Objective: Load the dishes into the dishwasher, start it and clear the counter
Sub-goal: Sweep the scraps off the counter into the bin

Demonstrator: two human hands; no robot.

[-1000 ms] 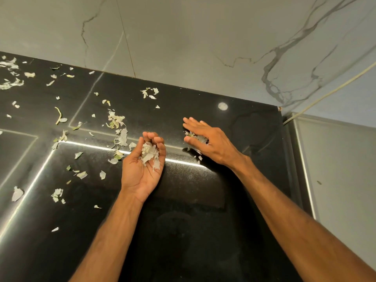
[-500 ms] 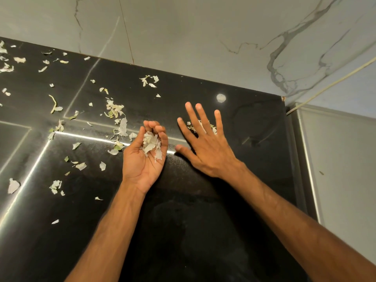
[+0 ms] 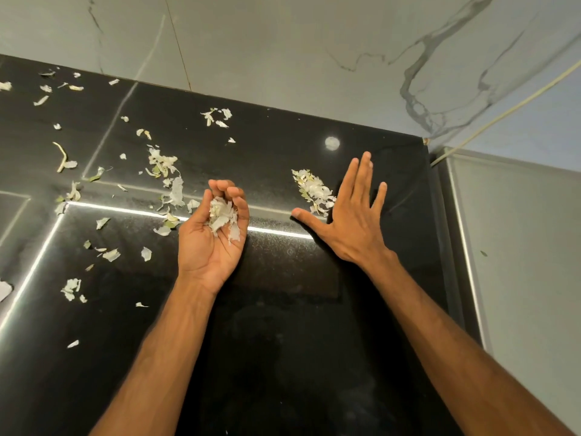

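While our left hand (image 3: 213, 243) sits palm up over the black desk (image 3: 283, 309), its fingers curl in around a clump of pale peel scraps (image 3: 222, 215) cupped in the palm. Our right hand (image 3: 350, 225) lies flat on the desk, fingers straight and spread, thumb stretched leftward. A small heap of scraps (image 3: 312, 190) lies against that hand's inner edge, between thumb and forefinger. More loose scraps (image 3: 163, 165) lie scattered left of the cupped hand.

The counter (image 3: 283, 309) is glossy black, the scraps (image 3: 314, 190) are pale white-green, and the wall (image 3: 314, 58) is grey-veined white marble.
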